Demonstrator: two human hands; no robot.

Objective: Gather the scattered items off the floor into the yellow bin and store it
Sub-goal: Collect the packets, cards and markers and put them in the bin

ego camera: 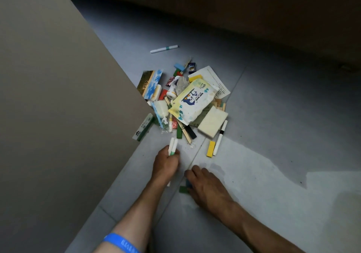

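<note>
Atop the floor pile (pixel 183 104), a "BABY WIPES" pack (pixel 192 101).

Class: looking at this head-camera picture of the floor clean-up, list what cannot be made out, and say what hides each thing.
- Yellow bin: nowhere in the head view.
- Green block: partly hidden under the right hand.
- Pile: its left edge is hidden behind the beige panel.
- White paper: print too small.

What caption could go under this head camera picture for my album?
Left hand holds white markers while right hand reaches a green block near the floor pile.
</note>
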